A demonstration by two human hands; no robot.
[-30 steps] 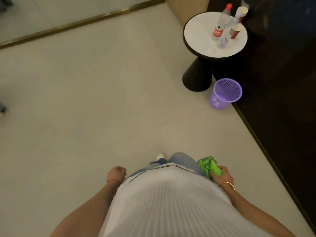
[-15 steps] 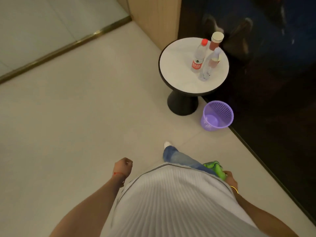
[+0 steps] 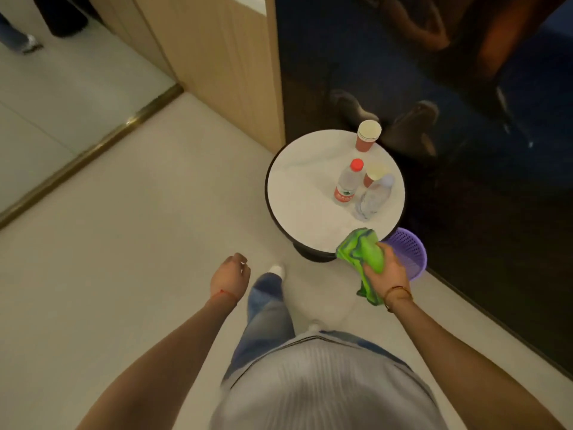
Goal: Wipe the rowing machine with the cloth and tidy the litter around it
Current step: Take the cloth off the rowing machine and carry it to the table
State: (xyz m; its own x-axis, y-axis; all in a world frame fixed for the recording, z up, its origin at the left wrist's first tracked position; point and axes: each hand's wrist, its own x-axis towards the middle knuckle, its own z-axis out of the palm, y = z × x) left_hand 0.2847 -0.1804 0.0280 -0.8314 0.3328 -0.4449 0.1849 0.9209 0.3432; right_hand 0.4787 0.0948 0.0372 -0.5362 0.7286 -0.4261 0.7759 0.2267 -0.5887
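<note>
The right hand [image 3: 386, 268] grasped a green cloth [image 3: 362, 252] at the round table's [image 3: 297, 193] edge, left hand [image 3: 231, 274] loosely curled and empty; a careless sweep could topple the bottles [image 3: 348, 181].

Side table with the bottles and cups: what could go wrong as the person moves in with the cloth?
The green cloth, gripped in the right hand, hangs loose by the round table; a careless sweep might topple the red-capped bottle or clear bottle. The purple basket stands by the feet and could be kicked.
</note>
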